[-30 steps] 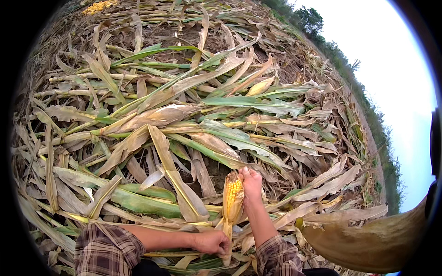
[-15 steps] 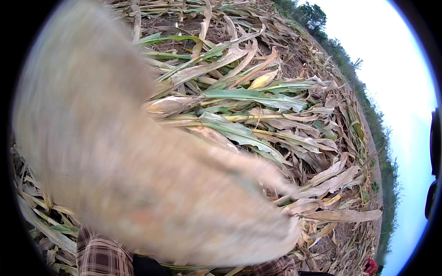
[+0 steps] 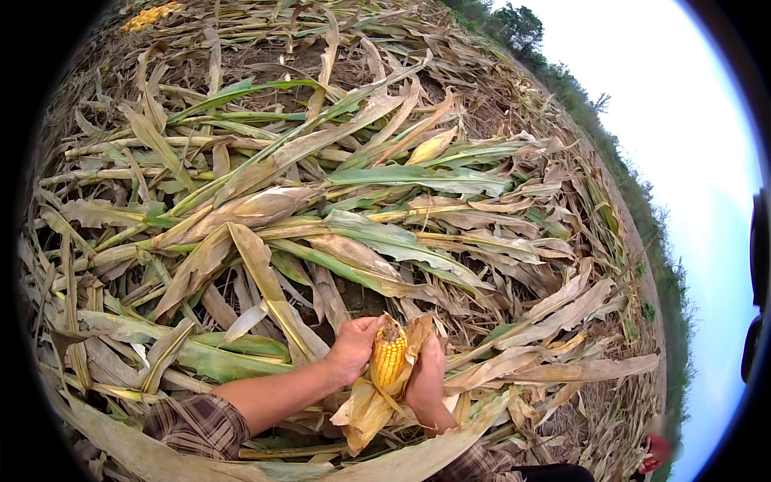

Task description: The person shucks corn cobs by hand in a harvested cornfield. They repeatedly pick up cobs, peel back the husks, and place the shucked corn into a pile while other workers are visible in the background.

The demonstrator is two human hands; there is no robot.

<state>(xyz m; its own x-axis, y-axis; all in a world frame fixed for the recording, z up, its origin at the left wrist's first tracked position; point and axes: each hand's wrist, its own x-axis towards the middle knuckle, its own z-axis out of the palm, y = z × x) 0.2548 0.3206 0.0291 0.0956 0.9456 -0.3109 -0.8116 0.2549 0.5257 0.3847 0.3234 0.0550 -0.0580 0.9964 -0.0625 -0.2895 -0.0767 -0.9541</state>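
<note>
A yellow corn cob (image 3: 389, 360) stands nearly upright low in the view, its dry tan husk (image 3: 365, 410) peeled down and hanging beneath it. The left hand (image 3: 352, 348) has its fingers closed around the cob's left side, and the right hand (image 3: 426, 376) grips the husk on the right. All around lie cut corn stalks (image 3: 321, 209) with dry and green leaves, and a pile of yellow cobs (image 3: 151, 14) sits far off at the upper left.

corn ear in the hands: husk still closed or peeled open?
Peeled open, partly. The yellow kernels of the corn ear are bare at the top between the left hand and right hand; dry husk still hangs around its lower end.
</note>
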